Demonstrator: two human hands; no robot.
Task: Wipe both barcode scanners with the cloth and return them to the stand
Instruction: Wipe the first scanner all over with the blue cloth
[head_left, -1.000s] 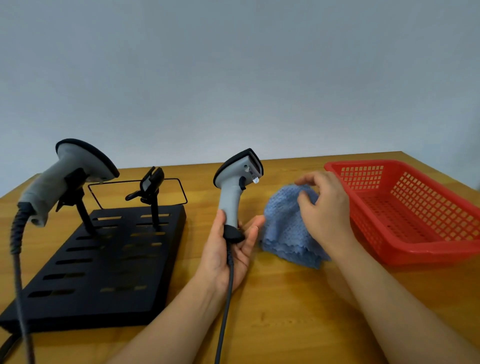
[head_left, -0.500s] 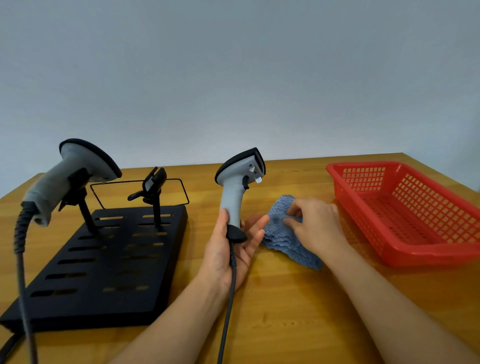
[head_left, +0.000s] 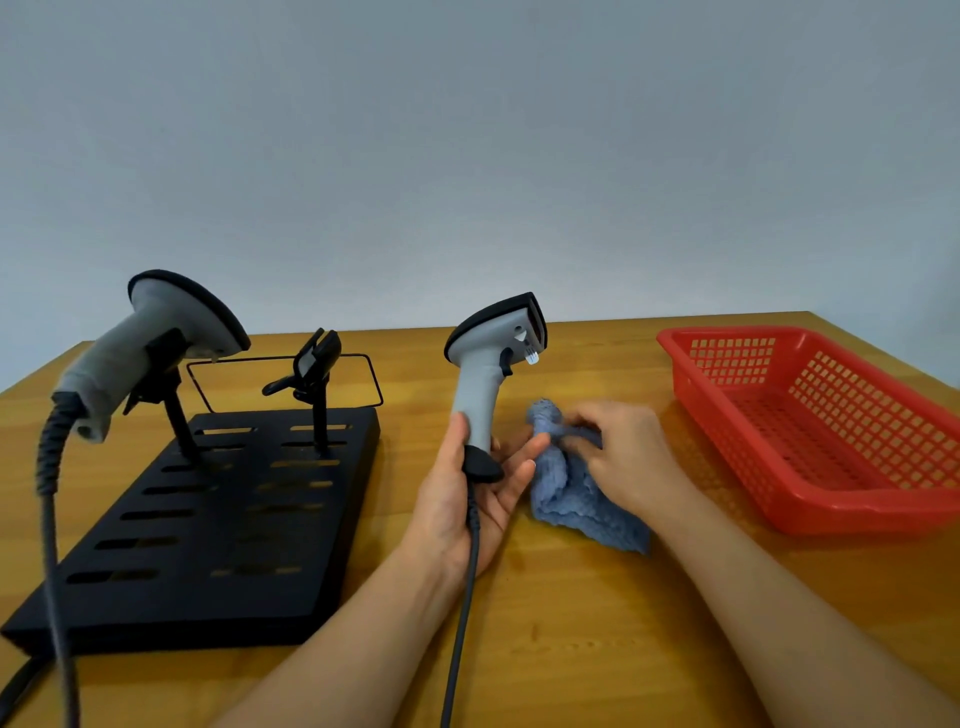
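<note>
Right hand (head_left: 623, 457) moved left, bunching cloth (head_left: 571, 493); left hand (head_left: 467, 499) grips scanner (head_left: 488, 374) upright

We see one grey scanner (head_left: 491, 382) upright, another (head_left: 156, 343) clipped on the black stand (head_left: 208, 519), a crumpled blue cloth (head_left: 566, 483) between scanner and basket.

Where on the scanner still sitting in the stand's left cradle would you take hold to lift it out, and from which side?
Grip the grey handle of the docked scanner. It slants down to the left, clear of the cradle, so come from the left. The head sits in the cradle, and the cable hangs from the handle's end, so hold above it.
</note>
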